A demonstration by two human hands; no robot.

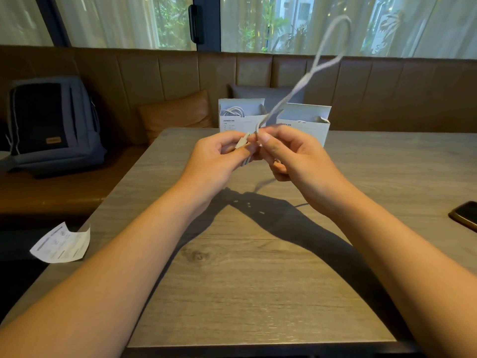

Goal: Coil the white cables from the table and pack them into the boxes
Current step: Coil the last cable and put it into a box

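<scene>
Cable (307, 76) held above table (258, 267): left hand (219, 156) pinches plug end, right hand (291, 156) pinches cord. Two boxes (241, 117) behind hands.

table (258, 280): wood-grain top, grey-brown, matt, with a visible knot. white cable (296, 89): smooth plastic sheath, matt. two boxes (304, 125): white card, matt, small print on the front. bench seat (387, 94): brown leather-look padding, slight sheen. backpack (54, 125): grey woven cloth. leaflet (62, 245): thin printed paper, curled. phone (464, 214): glossy dark face.
</scene>
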